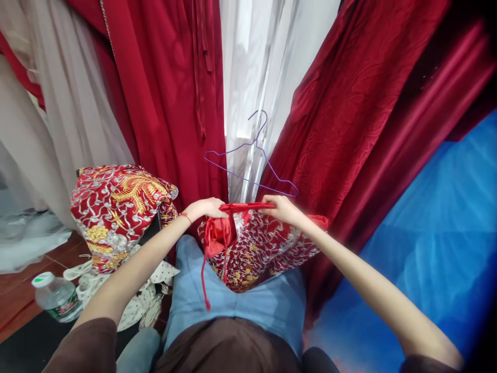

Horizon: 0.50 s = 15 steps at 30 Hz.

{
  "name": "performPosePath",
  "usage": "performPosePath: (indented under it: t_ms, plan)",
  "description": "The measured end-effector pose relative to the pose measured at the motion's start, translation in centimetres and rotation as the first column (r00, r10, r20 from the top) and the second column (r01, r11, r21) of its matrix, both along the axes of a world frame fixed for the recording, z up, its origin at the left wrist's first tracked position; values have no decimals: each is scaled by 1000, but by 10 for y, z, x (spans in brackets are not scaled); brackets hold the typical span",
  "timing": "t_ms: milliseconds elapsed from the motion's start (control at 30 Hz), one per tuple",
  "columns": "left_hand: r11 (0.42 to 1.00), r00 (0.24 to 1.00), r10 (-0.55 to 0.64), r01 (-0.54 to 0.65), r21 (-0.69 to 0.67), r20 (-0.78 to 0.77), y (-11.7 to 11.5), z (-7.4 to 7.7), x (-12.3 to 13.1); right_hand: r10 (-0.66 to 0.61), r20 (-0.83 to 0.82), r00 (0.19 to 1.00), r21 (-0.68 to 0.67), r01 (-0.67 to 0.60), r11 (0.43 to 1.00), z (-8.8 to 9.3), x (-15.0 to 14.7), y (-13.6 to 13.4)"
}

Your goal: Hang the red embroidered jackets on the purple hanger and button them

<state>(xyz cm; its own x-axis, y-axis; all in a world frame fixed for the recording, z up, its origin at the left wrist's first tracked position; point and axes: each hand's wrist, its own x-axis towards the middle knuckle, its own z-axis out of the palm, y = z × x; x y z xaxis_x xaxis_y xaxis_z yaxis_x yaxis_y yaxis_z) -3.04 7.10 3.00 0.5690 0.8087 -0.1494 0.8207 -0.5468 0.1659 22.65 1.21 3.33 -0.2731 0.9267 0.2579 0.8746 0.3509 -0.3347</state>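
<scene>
A red embroidered skirt (252,259) with silver and gold stitching lies over my lap. My left hand (212,207) is closed on one end of its plain red waistband (248,207). My right hand (281,209) pinches the other end, so the band runs straight between both hands. Red tie cords (204,280) dangle below my left hand over my jeans. Just beyond the waistband is a purple wire hanger (252,147), apart from both hands; what supports it I cannot tell. The skirt's far side is hidden.
Another red embroidered garment (120,207) is draped at my left, above white dotted fabric (135,305) and a plastic bottle (58,298). Long red dresses (171,103), (349,114) hang ahead on both sides of white fabric. Blue fabric (438,223) spreads at right.
</scene>
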Motion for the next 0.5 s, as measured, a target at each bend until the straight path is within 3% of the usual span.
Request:
performPosePath:
  t_ms: [67, 133, 200, 267, 300, 367, 433, 500]
  plan:
    - [999, 996, -5, 1, -42, -91, 19, 16, 0, 7, 69, 998, 26, -8, 1000, 9, -4, 12]
    - [996, 990, 78, -83, -44, -118, 34, 32, -1, -64, 170, 983, 58, 55, 997, 21, -8, 21]
    - [976, 983, 178, -183, -117, -56, 43, 44, -1, -116, 253, 961, 83, 98, 992, 34, -12, 28]
    - [940, 955, 269, -231, -250, 128, 47, 49, 0, -92, 300, 950, 69, 74, 995, 46, -14, 33]
    - [921, 914, 312, -224, -318, 260, 47, 50, 1, -64, 312, 948, 48, 52, 998, 51, -15, 36]
    - [893, 763, 389, -174, -414, 516, 46, 50, 7, -50, 317, 947, 11, 50, 999, 61, -18, 40]
    - [876, 588, 449, -138, -463, 674, 43, 51, 17, -137, 288, 948, 3, 142, 990, 71, -23, 44]
    - [865, 458, 487, -134, -483, 744, 41, 57, 29, -260, 197, 945, -18, 269, 963, 83, -28, 48]
